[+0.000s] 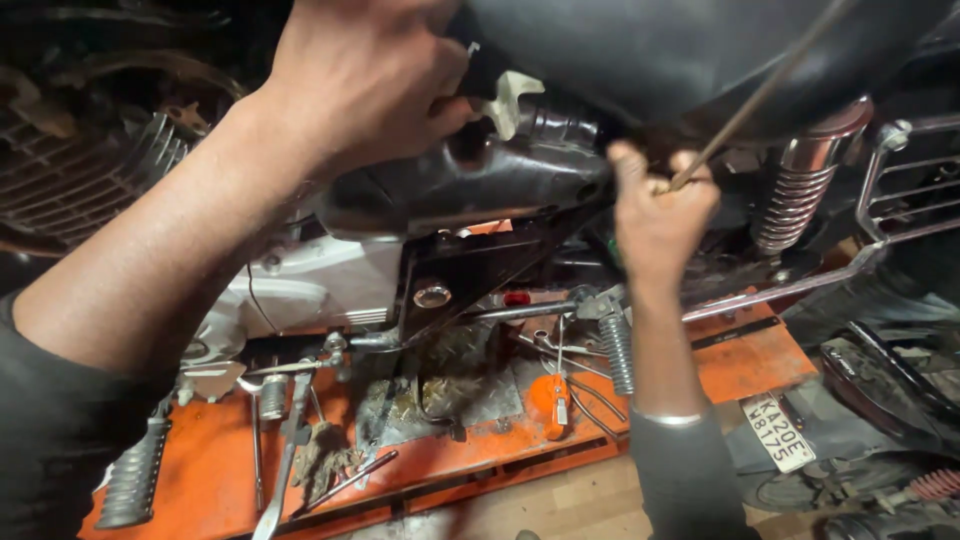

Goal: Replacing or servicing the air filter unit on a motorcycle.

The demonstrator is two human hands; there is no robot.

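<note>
Your right hand [660, 205] fingers clamped on thin rod [760, 95], long axis running toward 1 o'clock. Left hand [365, 85] gripping white clip part [512, 100], 9 o'clock of rod, nearer bike frame.

Motorcycle workshop: bike [470, 190] on orange lift [220, 470]

Under the black seat [700, 50] room is tight: the frame panel [470, 185] and chrome spring [795, 200] crowd both hands. Lower down, the orange lift table [760, 365] (strewn with tools) lies open.
</note>
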